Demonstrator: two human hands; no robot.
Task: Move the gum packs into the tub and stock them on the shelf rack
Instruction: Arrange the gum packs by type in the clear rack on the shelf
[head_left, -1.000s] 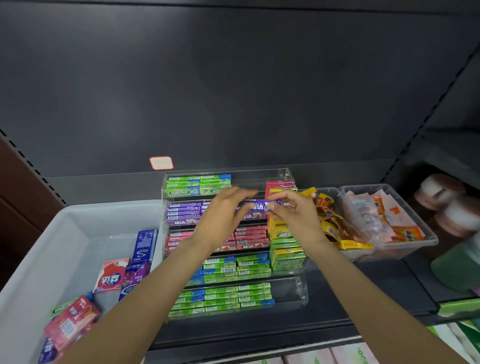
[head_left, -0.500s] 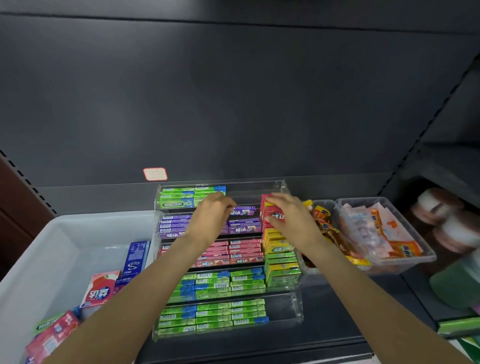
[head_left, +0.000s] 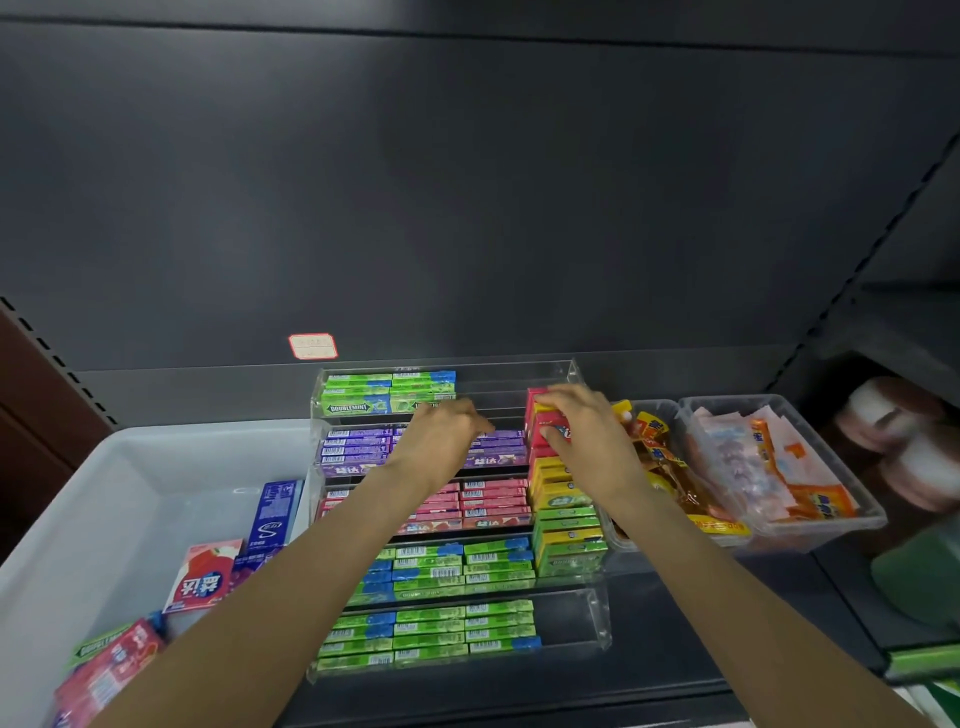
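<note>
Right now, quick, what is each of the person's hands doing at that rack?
Left hand: fingers curled over the purple gum packs; whether it holds one cannot be told.
Right hand: open, fingers resting on the red gum packs.

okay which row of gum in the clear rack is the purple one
The purple gum row is second from the top, just below the top green Doublemint row and above the pink row. The left hand rests over it.

Gum packs (head_left: 358, 449) in tiered rack (head_left: 592, 618)
</note>
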